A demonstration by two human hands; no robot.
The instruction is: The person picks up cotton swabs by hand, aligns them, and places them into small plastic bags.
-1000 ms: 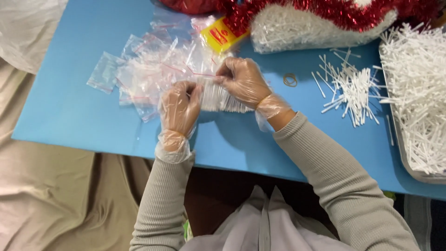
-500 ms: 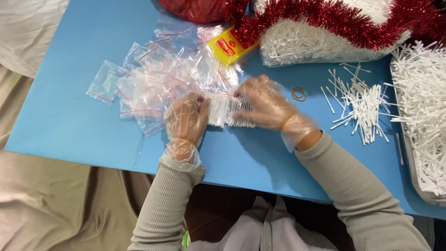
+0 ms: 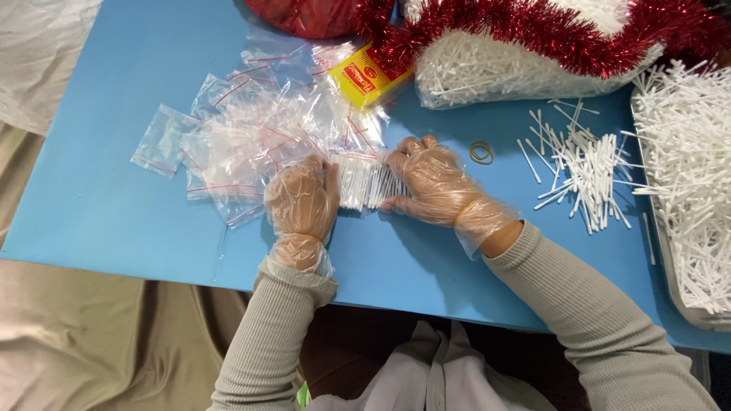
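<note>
Both my hands wear thin clear gloves and grey sleeves. My left hand [image 3: 302,199] and my right hand [image 3: 431,183] press from either side on a small clear zip bag packed with white cotton swabs [image 3: 364,183], which lies flat on the blue table [image 3: 106,205]. Just behind my left hand spreads a heap of empty clear zip bags with red seal strips [image 3: 244,137].
A loose pile of white swabs [image 3: 582,171] lies right of my right hand, with a tray heaped with swabs [image 3: 689,175] at the far right. A rubber band [image 3: 481,153], a yellow packet [image 3: 364,76], a red-tinsel-trimmed bag of swabs [image 3: 518,53] sit behind.
The hands came down from holding the filled bag up at its top edge and now press it flat on the table. The view has shifted slightly.
</note>
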